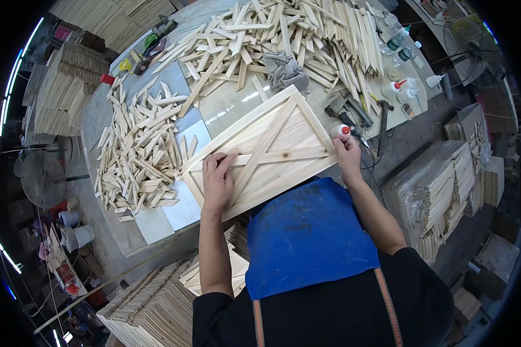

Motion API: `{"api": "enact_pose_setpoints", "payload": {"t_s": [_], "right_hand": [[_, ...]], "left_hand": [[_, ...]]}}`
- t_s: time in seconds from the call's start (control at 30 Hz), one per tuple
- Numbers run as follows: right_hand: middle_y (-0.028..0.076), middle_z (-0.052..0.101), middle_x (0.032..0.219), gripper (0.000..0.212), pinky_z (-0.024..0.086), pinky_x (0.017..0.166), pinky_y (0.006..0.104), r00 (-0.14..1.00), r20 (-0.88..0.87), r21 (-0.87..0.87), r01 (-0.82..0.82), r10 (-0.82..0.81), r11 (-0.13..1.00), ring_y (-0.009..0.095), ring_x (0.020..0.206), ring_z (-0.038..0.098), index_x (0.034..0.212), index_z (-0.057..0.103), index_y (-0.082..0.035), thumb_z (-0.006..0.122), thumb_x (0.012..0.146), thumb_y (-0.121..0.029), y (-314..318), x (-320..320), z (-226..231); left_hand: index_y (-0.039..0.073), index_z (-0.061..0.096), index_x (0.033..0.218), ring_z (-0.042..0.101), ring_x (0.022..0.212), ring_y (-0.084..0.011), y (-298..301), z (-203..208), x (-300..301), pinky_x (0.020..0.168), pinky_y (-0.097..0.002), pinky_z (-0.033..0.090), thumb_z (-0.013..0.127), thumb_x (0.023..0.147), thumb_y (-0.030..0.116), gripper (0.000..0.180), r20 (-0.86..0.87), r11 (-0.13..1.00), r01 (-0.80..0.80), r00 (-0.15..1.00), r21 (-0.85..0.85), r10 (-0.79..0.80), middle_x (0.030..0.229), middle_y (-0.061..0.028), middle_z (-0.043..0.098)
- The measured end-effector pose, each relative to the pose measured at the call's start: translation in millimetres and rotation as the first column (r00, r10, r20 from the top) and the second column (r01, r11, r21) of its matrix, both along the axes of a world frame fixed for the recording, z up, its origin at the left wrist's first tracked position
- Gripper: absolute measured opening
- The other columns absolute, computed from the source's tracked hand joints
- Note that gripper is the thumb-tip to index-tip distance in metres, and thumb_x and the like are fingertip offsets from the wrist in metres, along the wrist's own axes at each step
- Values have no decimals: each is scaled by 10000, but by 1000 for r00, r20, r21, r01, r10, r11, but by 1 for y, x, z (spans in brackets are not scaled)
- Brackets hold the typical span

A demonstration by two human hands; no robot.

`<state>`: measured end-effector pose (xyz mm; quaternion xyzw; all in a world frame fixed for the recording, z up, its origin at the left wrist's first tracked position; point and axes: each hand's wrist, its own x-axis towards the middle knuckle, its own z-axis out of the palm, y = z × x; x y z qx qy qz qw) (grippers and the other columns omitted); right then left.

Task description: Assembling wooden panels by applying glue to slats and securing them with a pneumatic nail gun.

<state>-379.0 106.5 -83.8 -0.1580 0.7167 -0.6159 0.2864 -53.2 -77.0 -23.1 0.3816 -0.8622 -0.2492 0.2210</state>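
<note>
A framed pale wooden panel point(272, 136) lies tilted across the near side of the table, close to my body. A long diagonal strip point(265, 141) crosses its face, and a knotted wooden strip point(286, 155) meets it to form an X. My left hand point(217, 182) is over the panel's left part, fingers bent down onto the left end of the knotted strip. At the right edge, my right hand point(348, 157) has thumb and fingers closed at the panel's corner, by the strip's other end. Just beyond it is a white glue bottle point(340, 130) with a red cap.
Cut wooden strips heap up at the left point(139, 156) and across the back point(260, 40). Right of the panel lie a nail gun point(344, 107), a hammer point(383, 124) and several bottles. A grey cloth point(285, 72) lies behind the panel. Stacked panels point(431, 191) stand beside the table.
</note>
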Motion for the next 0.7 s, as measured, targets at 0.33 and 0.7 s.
{"api": "enact_pose_setpoints", "payload": {"t_s": [0.33, 0.7], "right_hand": [[-1, 663, 944, 154, 479, 787, 224, 1000, -10, 21, 21, -21, 1000, 64, 837, 588, 1086, 670, -15, 665, 987, -134, 6, -16, -14], [207, 675, 1121, 266, 499, 980, 415, 449, -813, 452, 83, 372, 888, 336, 1077, 659, 1184, 627, 30, 605, 958, -108, 15, -121, -82]], "left_hand": [[67, 750, 1116, 528, 1140, -307, -2, -19, 0, 1004, -407, 433, 692, 935, 141, 203, -39, 998, -64, 997, -1, 64, 1140, -112, 614], [67, 762, 1074, 540, 1112, -300, -6, -15, -2, 998, -405, 428, 727, 896, 105, 185, -23, 998, -60, 998, 11, 60, 1114, -107, 626]]}}
